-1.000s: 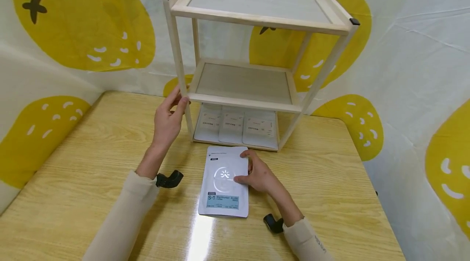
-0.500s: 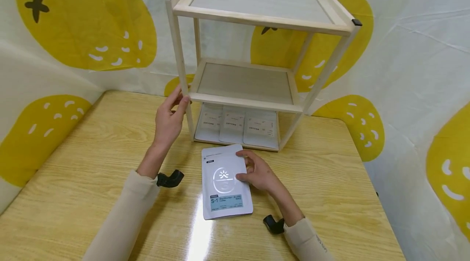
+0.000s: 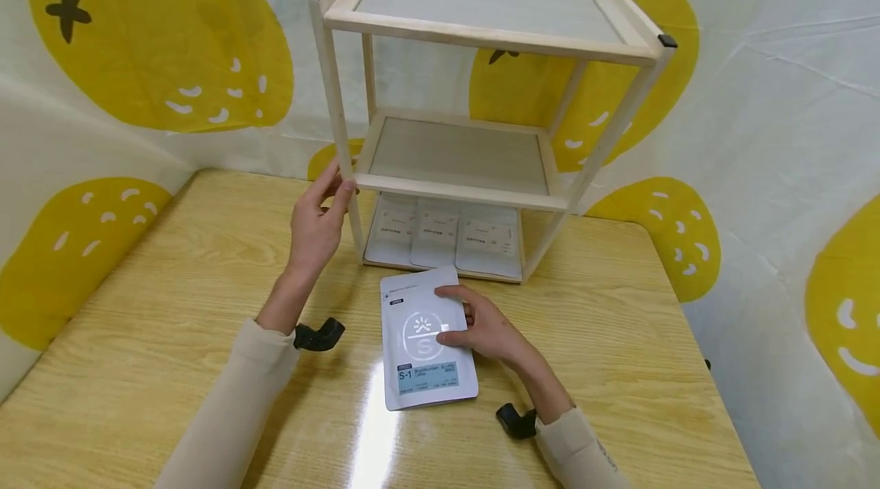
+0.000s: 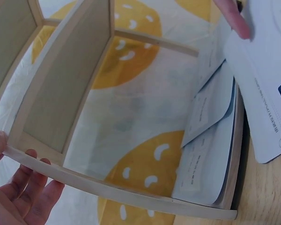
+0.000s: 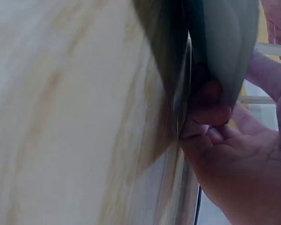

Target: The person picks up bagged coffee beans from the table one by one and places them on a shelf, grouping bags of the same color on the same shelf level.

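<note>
A white coffee bag with a blue S-1 label lies in front of the shelf, slightly turned. My right hand pinches its right edge, thumb on the face and curled fingers beneath. In the right wrist view, the bag has its gripped edge raised off the table. My left hand holds the wooden shelf's front left post; in the left wrist view, thumb and fingers lie on opposite sides of that post. On the bottom tier, three similar bags overlap in a row, back sides up.
The pale wooden shelf has a middle and a top board above the bags. A wood-grain table carries everything. White cloth with yellow fruit prints hangs behind and at the sides.
The coffee bag has turned slightly counterclockwise, its top edge moving left and its bottom edge right. My right hand has kept its grip on it. My left hand stays on the post.
</note>
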A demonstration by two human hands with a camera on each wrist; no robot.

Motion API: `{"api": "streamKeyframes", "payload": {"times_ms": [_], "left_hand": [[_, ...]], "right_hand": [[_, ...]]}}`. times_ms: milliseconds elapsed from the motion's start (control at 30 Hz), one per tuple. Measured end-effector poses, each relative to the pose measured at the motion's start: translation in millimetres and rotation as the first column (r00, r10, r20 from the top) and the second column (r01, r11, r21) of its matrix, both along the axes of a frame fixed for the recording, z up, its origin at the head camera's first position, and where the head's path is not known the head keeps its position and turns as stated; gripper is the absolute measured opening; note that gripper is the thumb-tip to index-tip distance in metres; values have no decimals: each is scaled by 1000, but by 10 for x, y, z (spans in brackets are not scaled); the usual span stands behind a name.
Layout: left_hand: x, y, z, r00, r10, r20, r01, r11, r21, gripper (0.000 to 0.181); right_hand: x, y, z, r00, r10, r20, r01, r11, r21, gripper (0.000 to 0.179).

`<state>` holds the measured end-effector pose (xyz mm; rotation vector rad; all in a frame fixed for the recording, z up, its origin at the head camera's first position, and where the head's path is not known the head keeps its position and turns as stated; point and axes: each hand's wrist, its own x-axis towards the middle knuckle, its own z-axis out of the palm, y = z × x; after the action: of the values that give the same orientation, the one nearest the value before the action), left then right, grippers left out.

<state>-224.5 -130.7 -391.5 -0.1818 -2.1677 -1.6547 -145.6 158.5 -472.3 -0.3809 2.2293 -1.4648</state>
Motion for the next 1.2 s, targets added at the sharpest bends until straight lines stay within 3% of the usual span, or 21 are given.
{"api": "streamKeyframes", "payload": {"times_ms": [267, 533, 867, 1067, 1200], "left_hand": [[-2, -16, -28, 999, -20, -37, 21, 1000, 17, 41], [44, -35, -61, 1000, -4, -2, 4, 1000, 0, 43], [3, -17, -33, 1000, -9, -17, 10, 1000, 17, 43], [8, -22, -38, 1000, -9, -14, 9, 1000, 15, 43], [5, -25, -41, 1000, -12, -19, 12, 1000, 18, 43]], "right_hand": [[22, 25, 97, 998, -59, -35, 55, 994, -92, 63], [40, 88, 171, 994, -82, -79, 66, 982, -179, 64], [38, 165, 382, 958, -143, -248, 89, 972, -217, 59], [51, 162, 483, 942, -164, -292, 104, 973, -208, 59], [34, 152, 537, 928, -189, -320, 107, 960, -258, 59]]}}
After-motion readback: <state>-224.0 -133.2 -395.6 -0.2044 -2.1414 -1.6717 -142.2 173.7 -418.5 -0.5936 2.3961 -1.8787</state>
